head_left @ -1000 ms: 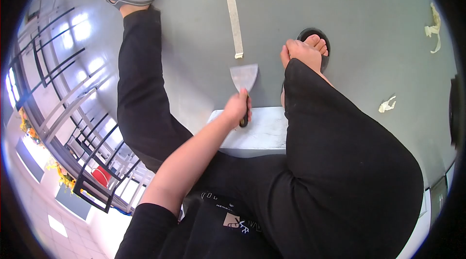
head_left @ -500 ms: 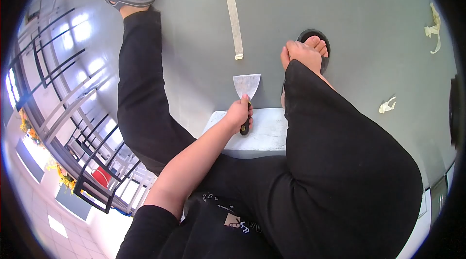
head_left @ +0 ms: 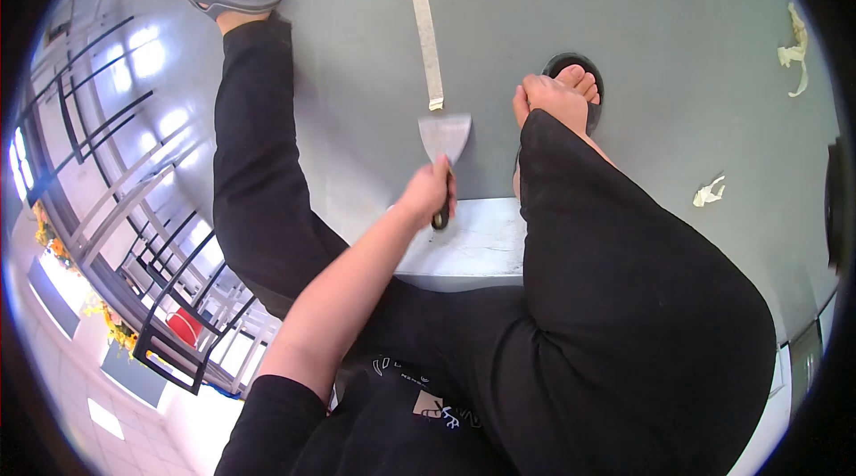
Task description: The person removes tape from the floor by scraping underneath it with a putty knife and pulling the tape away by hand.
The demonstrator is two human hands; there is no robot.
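My left hand (head_left: 429, 191) is closed around the dark handle of a scraper (head_left: 445, 137). Its broad metal blade points away from me, with its edge just short of the near end of a strip of masking tape (head_left: 425, 30) stuck on the grey floor. My right hand (head_left: 555, 100) is closed in front of my bent right knee, close to my sandalled foot. Its palm side is hidden, so whatever it may hold cannot be seen.
A white, scuffed low box or step (head_left: 473, 240) lies between my legs. Crumpled tape scraps (head_left: 710, 192) and a longer torn piece (head_left: 793, 48) lie on the floor to the right. Metal-framed chairs or tables (head_left: 160, 298) and a red bucket-like object (head_left: 184, 326) appear at left.
My left hand has pushed the scraper forward and slightly left, so the blade is nearer the tape's end. My right hand stays in place by the knee.
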